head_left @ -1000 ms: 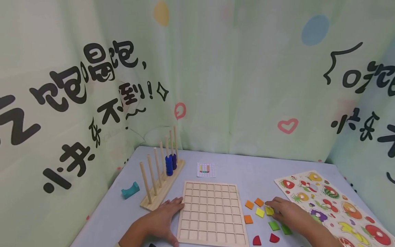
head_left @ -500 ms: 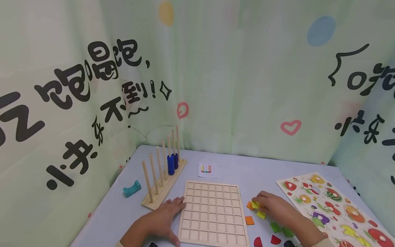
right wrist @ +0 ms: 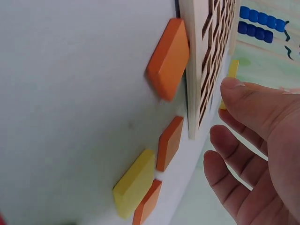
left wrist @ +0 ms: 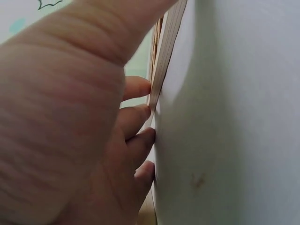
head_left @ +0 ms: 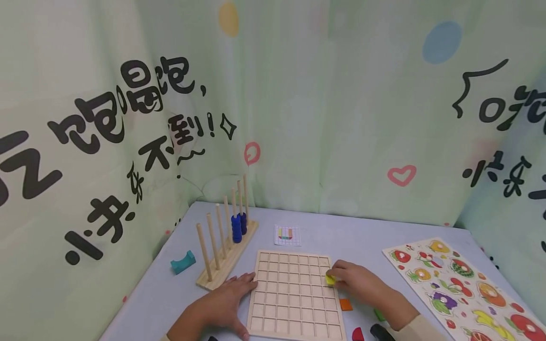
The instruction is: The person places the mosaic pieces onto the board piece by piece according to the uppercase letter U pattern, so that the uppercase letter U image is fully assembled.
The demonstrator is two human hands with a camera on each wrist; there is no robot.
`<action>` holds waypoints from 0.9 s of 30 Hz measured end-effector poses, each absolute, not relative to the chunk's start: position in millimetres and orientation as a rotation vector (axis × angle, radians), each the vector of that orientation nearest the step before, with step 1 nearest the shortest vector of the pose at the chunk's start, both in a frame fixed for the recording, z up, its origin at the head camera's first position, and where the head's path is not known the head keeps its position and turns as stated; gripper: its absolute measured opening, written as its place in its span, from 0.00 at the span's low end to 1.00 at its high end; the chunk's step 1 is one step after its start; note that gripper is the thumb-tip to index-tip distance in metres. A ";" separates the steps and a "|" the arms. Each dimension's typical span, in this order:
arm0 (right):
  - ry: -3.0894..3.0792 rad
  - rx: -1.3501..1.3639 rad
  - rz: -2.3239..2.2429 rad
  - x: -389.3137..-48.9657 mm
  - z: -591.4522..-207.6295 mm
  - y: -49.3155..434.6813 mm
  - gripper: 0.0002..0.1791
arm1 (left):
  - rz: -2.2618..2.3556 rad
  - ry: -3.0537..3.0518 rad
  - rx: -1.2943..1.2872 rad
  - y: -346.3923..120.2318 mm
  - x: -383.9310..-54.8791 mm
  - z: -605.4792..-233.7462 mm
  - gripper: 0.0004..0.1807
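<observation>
My right hand (head_left: 358, 286) pinches a yellow square tile (head_left: 330, 280) between thumb and index finger, over the right edge of a wooden grid board (head_left: 294, 299). In the right wrist view, that tile (right wrist: 233, 69) shows edge-on past the thumb, and the other fingers are loosely bent. Against the board's left side lies my left hand (head_left: 222, 305), fingers spread and fingertips touching the board's edge. An orange tile (right wrist: 169, 61) lies close beside the board, with another yellow tile (right wrist: 134, 183) and two more orange tiles behind it, mostly hidden by my right hand in the head view.
Left of the board stands a wooden peg rack (head_left: 228, 258) with blue beads (head_left: 236, 229), near a teal curved piece (head_left: 183, 262). A small pattern card (head_left: 287, 235) lies behind the board. At right are a fruit puzzle board (head_left: 458, 284), a green tile (head_left: 378, 314) and a red piece (head_left: 357, 334).
My right hand has picked up the yellow tile from among the loose pieces and carried it left to the board's right edge. My left hand has stayed in place.
</observation>
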State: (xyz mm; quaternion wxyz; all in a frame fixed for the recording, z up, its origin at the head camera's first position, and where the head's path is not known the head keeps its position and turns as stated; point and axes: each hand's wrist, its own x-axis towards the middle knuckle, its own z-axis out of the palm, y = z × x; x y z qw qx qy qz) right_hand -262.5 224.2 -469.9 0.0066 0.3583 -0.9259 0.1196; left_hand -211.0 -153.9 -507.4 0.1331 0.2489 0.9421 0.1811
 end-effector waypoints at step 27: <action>-2.802 1.322 0.468 -281.4 -480.0 150.5 0.14 | 0.490 2.729 0.704 -149.0 -211.1 -505.4 0.68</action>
